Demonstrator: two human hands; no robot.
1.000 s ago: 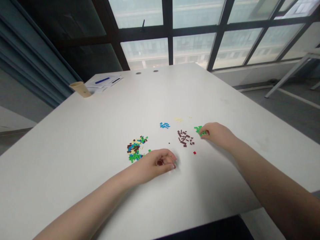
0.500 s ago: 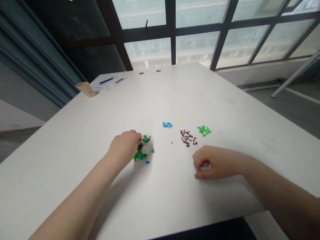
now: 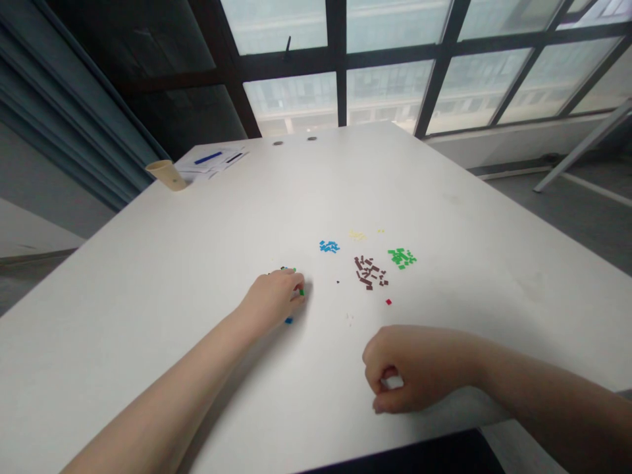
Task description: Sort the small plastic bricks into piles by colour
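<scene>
My left hand [image 3: 273, 299] lies over the mixed pile of small coloured pieces [image 3: 291, 271], covering most of it, with its fingers curled down onto the pieces. Whether it holds one I cannot make out. My right hand [image 3: 415, 368] rests near the table's front edge, curled into a loose fist with nothing visible in it. Sorted groups lie beyond: blue pieces [image 3: 328, 246], brown pieces [image 3: 369, 272], green pieces [image 3: 402, 257], faint yellow pieces [image 3: 357, 235]. A single red piece [image 3: 388, 302] lies alone.
The white table [image 3: 197, 250] carries a paper cup [image 3: 166, 174] and papers with pens [image 3: 212, 160] at its far left corner. Large windows stand behind. A white table leg [image 3: 582, 148] slants at the right, over grey floor.
My left hand moved from the table's middle onto the mixed pile. My right hand left the green group and drew back toward the front edge, closing into a fist.
</scene>
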